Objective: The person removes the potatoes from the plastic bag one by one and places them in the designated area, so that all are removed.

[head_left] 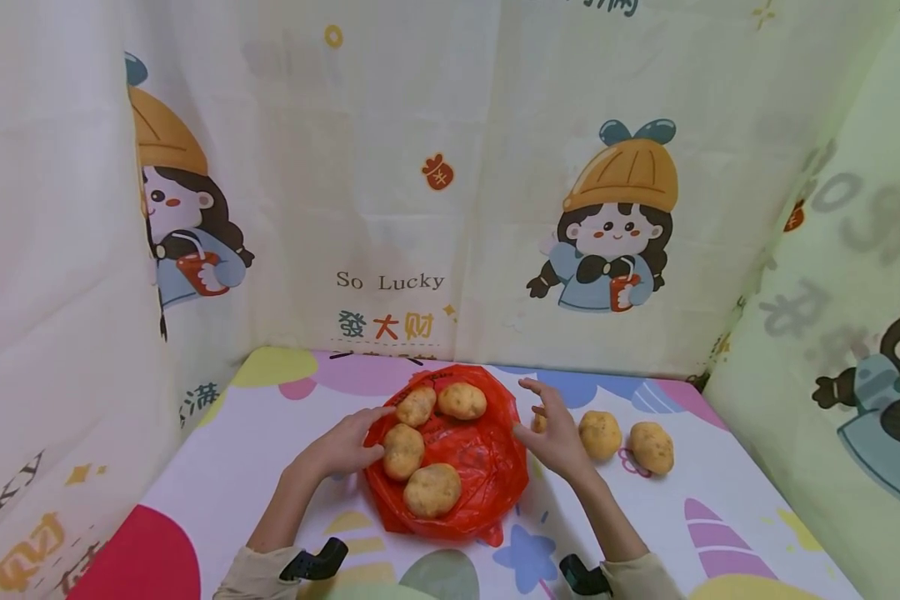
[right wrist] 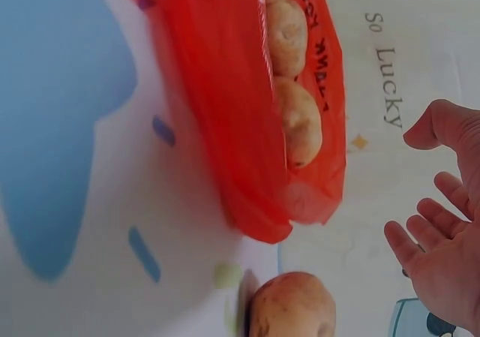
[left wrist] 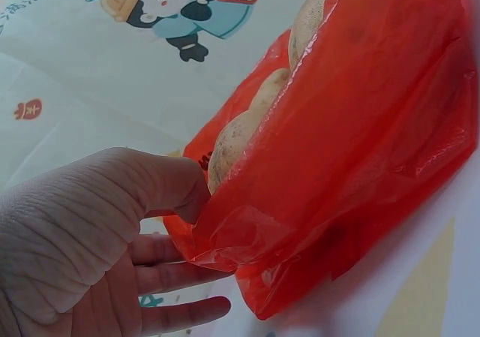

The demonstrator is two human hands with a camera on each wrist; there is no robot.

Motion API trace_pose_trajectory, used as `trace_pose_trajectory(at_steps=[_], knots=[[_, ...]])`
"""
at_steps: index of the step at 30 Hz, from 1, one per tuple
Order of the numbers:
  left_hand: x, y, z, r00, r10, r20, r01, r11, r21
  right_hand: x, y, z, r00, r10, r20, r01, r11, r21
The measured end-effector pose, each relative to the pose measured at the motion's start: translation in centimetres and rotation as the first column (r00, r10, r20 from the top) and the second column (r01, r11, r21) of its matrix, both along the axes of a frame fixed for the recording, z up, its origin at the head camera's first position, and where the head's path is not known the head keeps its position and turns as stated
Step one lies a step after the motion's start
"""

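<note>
A red plastic bag (head_left: 476,458) lies spread open on the table, with several potatoes (head_left: 432,490) inside it. My left hand (head_left: 345,446) is at the bag's left rim. In the left wrist view, that thumb (left wrist: 184,191) and the fingers behind it pinch the rim, while the lower fingers stretch out beneath. To the right of the bag, my right hand (head_left: 558,437) is held with fingers spread and nothing in it. The right wrist view shows this hand (right wrist: 446,224) apart from the bag (right wrist: 240,104).
Right of the bag, two potatoes (head_left: 600,435) (head_left: 652,447) lie side by side on the patterned table (head_left: 615,525). Another potato (head_left: 540,418) is partly hidden behind my right hand. Printed cloth (head_left: 390,208) hangs around the table's back and sides.
</note>
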State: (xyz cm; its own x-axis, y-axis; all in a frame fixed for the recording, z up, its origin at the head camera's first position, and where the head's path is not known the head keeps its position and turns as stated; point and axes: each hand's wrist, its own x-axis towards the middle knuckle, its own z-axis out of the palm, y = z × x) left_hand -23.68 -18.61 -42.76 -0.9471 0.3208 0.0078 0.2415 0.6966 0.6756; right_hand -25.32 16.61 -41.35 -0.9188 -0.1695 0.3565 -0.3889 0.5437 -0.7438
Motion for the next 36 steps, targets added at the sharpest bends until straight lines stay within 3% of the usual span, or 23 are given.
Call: trace_pose_trajectory(at_steps=[11,19,27,36], knots=[[0.0,-0.1,0.2,1.0,0.002,-0.003,-0.002,1.0,-0.004,-1.0,-2.3,0.5,0.997,0.074,0.028,-0.074,0.997,0.009],[0.0,0.1,0.2,1.0,0.009,0.013,-0.009,1.0,0.004,-1.3,-3.5,0.3,0.994,0.049,0.1,-0.054,0.997,0.046],[0.1,0.1,0.3,1.0,0.004,0.008,-0.004,1.0,0.002,-2.2,-4.5,-0.1,0.988,0.135,0.074,-0.14,0.988,0.058],[0.2,0.1,0.4,1.0,0.004,0.001,-0.004,1.0,-0.003,-3.3,-5.2,-0.4,0.984,0.17,0.058,-0.175,0.979,0.104]])
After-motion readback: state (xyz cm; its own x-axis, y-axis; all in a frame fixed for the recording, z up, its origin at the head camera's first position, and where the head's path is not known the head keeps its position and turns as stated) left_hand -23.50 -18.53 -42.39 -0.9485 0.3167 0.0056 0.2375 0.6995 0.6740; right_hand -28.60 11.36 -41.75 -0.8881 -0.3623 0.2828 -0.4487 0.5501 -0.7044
